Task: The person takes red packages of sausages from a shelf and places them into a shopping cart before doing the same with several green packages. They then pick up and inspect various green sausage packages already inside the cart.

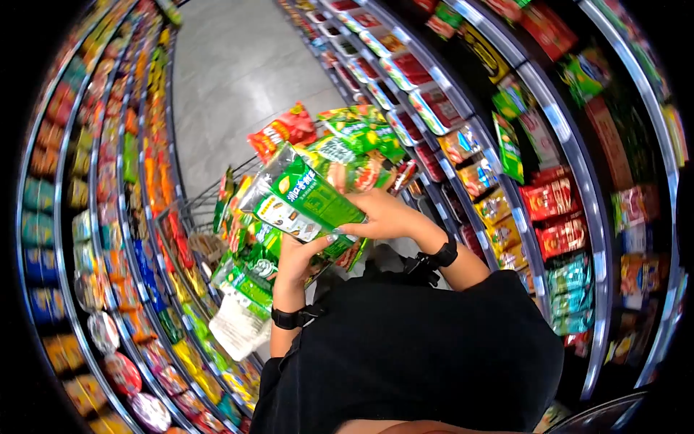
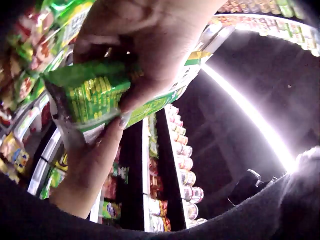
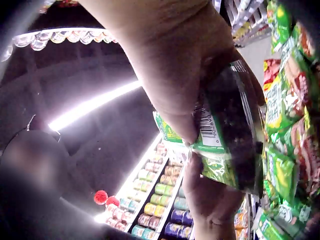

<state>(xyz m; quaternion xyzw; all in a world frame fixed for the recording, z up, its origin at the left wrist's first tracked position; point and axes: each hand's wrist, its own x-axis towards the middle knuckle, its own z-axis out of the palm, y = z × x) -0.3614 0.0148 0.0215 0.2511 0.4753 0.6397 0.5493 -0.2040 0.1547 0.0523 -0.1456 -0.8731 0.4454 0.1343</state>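
Note:
A green and white snack bag (image 1: 307, 199) with a see-through end is held tilted in front of the person's chest. The left hand (image 1: 291, 259) grips its near lower edge, thumb across the printed face. The right hand (image 1: 383, 213) holds the end on the right, with the thumb on top. The two thumbs come close together on the pack. In the right wrist view a barcode shows on the snack bag (image 3: 206, 127) beside the right hand (image 3: 170, 75). The left wrist view shows yellow print on its green end.
Under the hands stands a wire shopping cart (image 1: 199, 206) heaped with snack bags, among them a red bag (image 1: 285, 130), green bags (image 1: 361, 134) and a white package (image 1: 238, 325). Stocked shelves line both sides of the aisle, whose grey floor (image 1: 231, 58) stretches ahead.

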